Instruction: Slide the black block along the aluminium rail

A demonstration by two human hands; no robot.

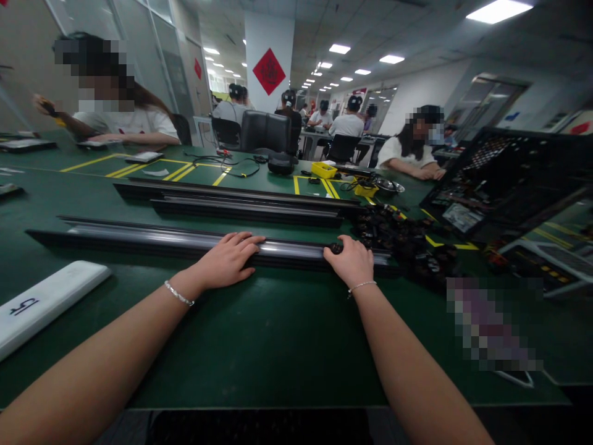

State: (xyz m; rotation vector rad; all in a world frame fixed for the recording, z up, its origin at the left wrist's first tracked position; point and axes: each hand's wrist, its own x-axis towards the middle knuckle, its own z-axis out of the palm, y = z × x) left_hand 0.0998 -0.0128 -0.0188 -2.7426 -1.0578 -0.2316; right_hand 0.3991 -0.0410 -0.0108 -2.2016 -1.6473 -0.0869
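A long black rail with a shiny grey groove (152, 238) lies across the green table in front of me. My left hand (227, 259) rests flat on it, fingers together and stretched over the groove. My right hand (351, 261) sits on the rail further right, fingers curled around a small black part (336, 248) pressed against the rail. A pile of small black parts (398, 238) lies just right of that hand. Both wrists wear thin bracelets.
Two more black rails (241, 201) lie further back. A white flat block (41, 303) sits at the left front. A black crate (509, 179) stands at the right, a yellow box (323, 169) behind. Other people sit at the table's far side.
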